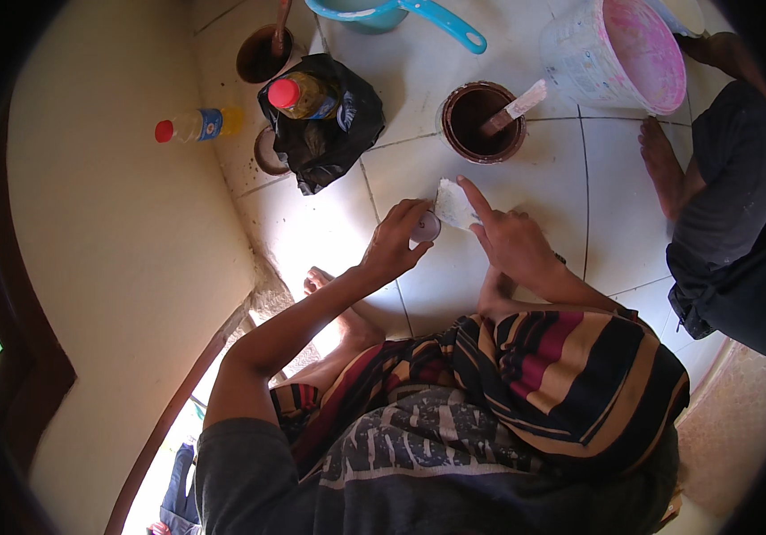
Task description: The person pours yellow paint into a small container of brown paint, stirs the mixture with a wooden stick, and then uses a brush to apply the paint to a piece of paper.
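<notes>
My left hand [394, 239] is closed round a small, round, whitish container [425, 228], perhaps a cup or tin; its circular face shows beside my thumb. My right hand [515, 242] grips a scraper [454, 203] with a flat blade smeared white. The index finger lies stretched along the blade side, and the handle is hidden in my palm. Blade and container are close together, and I cannot tell whether they touch. Just beyond them stands an open can [460, 143] with dark brown contents. A flat stick or brush handle [526, 100], crusted pale, leans in it.
A black plastic bag [316, 147] holds a red-capped bottle [307, 94]. Another bottle [209, 124] is by the wall, with a brown lid [269, 153] and a brush-holding pot [261, 62] nearby. Farther off are a blue dipper [441, 20] and pink-stained bucket [575, 58]. A person's leg [726, 205] is at right.
</notes>
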`<state>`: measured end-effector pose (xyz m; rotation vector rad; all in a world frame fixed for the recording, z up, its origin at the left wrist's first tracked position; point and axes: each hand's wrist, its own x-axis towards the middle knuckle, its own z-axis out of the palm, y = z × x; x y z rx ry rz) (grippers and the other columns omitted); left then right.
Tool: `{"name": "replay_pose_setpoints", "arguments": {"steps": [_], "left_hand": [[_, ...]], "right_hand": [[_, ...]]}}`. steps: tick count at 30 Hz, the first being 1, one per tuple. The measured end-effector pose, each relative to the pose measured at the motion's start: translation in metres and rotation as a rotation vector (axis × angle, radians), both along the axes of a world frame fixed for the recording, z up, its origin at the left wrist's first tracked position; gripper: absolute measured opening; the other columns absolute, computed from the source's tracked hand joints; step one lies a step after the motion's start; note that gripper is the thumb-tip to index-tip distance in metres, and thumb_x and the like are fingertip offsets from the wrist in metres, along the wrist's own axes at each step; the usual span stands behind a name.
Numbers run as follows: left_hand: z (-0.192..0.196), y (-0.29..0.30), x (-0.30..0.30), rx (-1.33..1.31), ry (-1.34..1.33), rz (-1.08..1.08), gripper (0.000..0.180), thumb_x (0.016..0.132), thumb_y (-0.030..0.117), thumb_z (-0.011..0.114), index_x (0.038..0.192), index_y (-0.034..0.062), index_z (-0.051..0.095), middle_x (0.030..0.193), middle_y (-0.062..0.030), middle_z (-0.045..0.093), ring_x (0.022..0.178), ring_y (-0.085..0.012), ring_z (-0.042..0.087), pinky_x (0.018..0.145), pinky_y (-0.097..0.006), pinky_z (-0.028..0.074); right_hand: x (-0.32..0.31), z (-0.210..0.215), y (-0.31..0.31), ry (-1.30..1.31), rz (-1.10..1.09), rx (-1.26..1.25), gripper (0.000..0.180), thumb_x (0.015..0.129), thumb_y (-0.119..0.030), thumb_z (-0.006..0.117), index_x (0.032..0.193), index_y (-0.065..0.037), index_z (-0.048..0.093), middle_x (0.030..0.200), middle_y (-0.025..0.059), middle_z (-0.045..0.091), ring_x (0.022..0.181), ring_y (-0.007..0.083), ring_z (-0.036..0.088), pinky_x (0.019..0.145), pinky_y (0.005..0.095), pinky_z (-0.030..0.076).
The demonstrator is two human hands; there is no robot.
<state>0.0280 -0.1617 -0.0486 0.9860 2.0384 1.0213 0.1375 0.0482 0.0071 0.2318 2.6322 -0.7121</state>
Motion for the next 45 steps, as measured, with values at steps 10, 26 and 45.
{"name": "replay_pose_setpoints", "arguments": {"steps": [10, 26, 45], "left_hand": [[-0.001, -0.011, -0.004, -0.020, -0.098, -0.029, 0.089, 0.078, 0.007, 0.078, 0.151, 0.0105, 0.028, 0.136, -0.0167, 0.054, 0.126, -0.0352, 0.054, 0.104, -0.043, 0.047], [0.019, 0.006, -0.011, -0.023, 0.075, 0.062, 0.077, 0.072, 0.007, 0.083, 0.136, 0.0059, 0.040, 0.126, -0.0193, 0.052, 0.121, -0.0372, 0.054, 0.099, -0.043, 0.049], [0.008, -0.001, -0.029, -0.011, -0.016, -0.110, 0.063, 0.075, 0.002, 0.078, 0.132, 0.0053, 0.050, 0.131, -0.0166, 0.053, 0.117, -0.0386, 0.058, 0.095, -0.042, 0.053]], "right_hand": [[0.013, -0.069, 0.026, -0.225, -0.424, -0.798, 0.084, 0.088, -0.025, 0.069, 0.156, -0.015, 0.021, 0.062, 0.0091, 0.060, 0.050, 0.0217, 0.059, 0.055, 0.0370, 0.052], [0.016, -0.036, 0.009, 0.098, -0.328, -0.274, 0.079, 0.089, -0.031, 0.069, 0.153, -0.010, 0.028, 0.063, 0.0227, 0.059, 0.057, 0.0436, 0.060, 0.058, 0.0484, 0.048], [-0.023, -0.009, 0.020, -0.095, -0.173, -0.249, 0.078, 0.089, -0.027, 0.069, 0.152, -0.006, 0.028, 0.068, 0.0198, 0.063, 0.064, 0.0398, 0.064, 0.061, 0.0463, 0.050]]}}
